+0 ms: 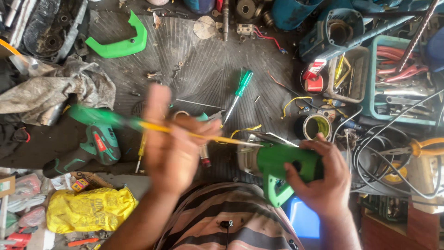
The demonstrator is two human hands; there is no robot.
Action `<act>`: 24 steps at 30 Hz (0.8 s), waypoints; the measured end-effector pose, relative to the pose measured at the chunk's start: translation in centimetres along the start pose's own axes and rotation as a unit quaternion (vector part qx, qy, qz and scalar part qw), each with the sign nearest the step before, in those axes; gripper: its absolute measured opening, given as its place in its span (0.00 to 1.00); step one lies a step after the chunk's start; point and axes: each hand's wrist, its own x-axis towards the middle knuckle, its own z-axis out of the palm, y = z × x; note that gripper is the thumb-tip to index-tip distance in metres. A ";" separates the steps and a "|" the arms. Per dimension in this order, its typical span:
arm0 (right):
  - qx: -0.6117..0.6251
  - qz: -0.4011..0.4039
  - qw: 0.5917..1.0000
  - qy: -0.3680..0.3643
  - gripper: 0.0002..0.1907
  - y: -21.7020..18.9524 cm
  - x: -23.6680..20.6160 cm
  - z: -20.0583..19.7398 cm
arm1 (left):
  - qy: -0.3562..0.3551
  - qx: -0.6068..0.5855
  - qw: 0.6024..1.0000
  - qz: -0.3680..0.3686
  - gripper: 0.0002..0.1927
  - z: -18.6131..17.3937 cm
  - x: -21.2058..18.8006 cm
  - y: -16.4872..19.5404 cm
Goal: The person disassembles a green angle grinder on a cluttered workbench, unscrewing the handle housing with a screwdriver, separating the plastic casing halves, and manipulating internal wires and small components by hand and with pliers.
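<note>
Screwdriver [138, 124] in left hand [173, 148] touches right-held green tool [284, 164].

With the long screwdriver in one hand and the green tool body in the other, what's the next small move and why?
Probably steady the left hand and ease the screwdriver tip into the green tool body. The tip sits at its metal end, and the right hand grips the body.

A cluttered power-tool repair workshop. A green cordless drill [95, 146] lies at nine o'clock, a green-handled screwdriver [239, 90] near twelve. A tray of pliers [401, 78] sits at two o'clock.
</note>
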 end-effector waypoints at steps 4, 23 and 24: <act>0.007 0.022 1.000 0.001 0.15 0.1 -0.2 0.1 | 0.160 0.269 0.946 -0.086 0.26 -6.1 3.2 5.4; -0.018 0.063 0.964 0.256 0.17 -3.9 -7.2 6.8 | 0.018 0.898 0.440 0.024 0.11 -20.2 4.3 8.1; 0.025 0.136 0.954 0.266 0.21 -3.6 -8.3 7.2 | 0.016 0.896 0.442 0.030 0.11 -20.2 4.6 8.0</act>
